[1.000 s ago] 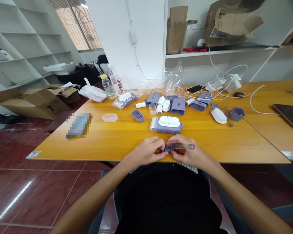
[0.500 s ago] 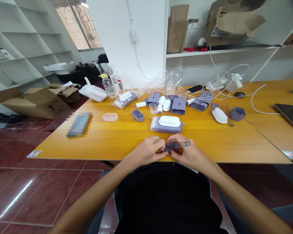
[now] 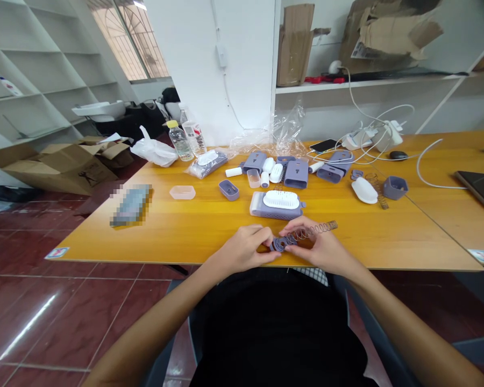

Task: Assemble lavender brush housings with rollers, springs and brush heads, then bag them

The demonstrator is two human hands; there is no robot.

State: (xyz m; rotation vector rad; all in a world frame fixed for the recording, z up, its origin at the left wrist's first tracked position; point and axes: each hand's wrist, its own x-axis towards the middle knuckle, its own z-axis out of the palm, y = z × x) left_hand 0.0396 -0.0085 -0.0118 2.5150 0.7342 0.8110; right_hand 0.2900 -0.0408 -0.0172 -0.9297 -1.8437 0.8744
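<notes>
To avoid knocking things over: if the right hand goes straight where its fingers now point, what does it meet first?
Past the coil spring it holds, the right hand would likely meet the lavender box with the white top first; depth is unclear from this view.

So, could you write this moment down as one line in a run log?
left hand: pinching round purple piece | right hand: gripping metal coil spring, end at piece | nearby: purple case

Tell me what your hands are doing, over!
Left hand and right hand pinching a metal coil spring. Spring's free end pointing right. Lavender plastic holder with white oval top just beyond the hands.
</notes>
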